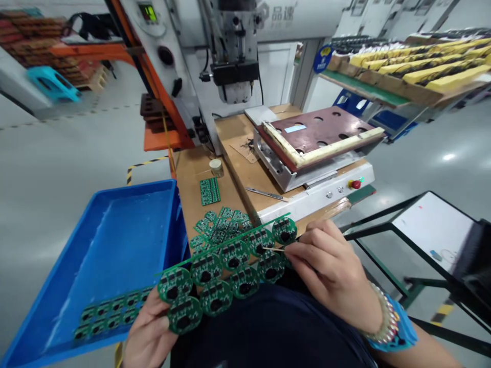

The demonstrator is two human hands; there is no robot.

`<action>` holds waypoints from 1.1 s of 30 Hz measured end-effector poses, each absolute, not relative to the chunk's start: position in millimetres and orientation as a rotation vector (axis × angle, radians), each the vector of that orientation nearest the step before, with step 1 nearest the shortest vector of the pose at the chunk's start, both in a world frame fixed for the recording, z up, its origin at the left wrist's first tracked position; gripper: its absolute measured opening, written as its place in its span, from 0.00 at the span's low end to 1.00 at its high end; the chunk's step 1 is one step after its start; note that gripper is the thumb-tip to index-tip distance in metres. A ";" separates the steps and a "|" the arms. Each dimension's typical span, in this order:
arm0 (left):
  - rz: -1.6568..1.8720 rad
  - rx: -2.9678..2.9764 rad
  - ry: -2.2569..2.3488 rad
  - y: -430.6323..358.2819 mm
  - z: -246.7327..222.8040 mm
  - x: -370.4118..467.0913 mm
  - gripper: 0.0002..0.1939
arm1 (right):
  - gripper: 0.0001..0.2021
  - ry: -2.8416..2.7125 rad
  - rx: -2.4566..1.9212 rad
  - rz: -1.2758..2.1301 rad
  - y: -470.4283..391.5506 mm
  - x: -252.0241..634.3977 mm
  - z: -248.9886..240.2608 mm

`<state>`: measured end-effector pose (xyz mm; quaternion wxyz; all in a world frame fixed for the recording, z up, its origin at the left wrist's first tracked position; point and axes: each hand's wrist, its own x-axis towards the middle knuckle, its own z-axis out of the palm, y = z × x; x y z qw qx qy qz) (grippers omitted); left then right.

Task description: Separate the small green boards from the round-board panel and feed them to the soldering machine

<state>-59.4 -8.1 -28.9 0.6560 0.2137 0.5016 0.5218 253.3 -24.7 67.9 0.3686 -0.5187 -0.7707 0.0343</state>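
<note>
My left hand (150, 327) grips the left end of a panel of round green circuit boards (235, 255), which is tilted up toward the right over my lap. In my right hand (326, 266), thumb and fingers pinch a thin pale stick (273, 249); its tip is at a board near the panel's right end. Behind the panel, a pile of loose round boards (222, 225) lies on the wooden bench (192, 168). A small rectangular green panel (210, 191) and a round pale container (216, 167) are farther back.
A blue bin (115, 245) at left holds another board panel (111, 313). Ahead stands a machine (236, 71) with a brown plate fixture (322, 133) and a red button (356, 184). A knife-like tool (267, 193) lies before the fixture. At right is a white-topped stand (429, 230).
</note>
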 end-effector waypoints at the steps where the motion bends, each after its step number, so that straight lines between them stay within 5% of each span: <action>1: 1.188 0.488 1.130 -8.3 -29.0 -59.5 0.13 | 0.07 -1.982 -1.334 0.088 -24.5 252.6 68.3; 33: 1.220 0.492 1.145 -7.3 -33.0 -63.0 0.13 | 0.07 -1.992 -1.355 0.071 -23.5 257.8 69.9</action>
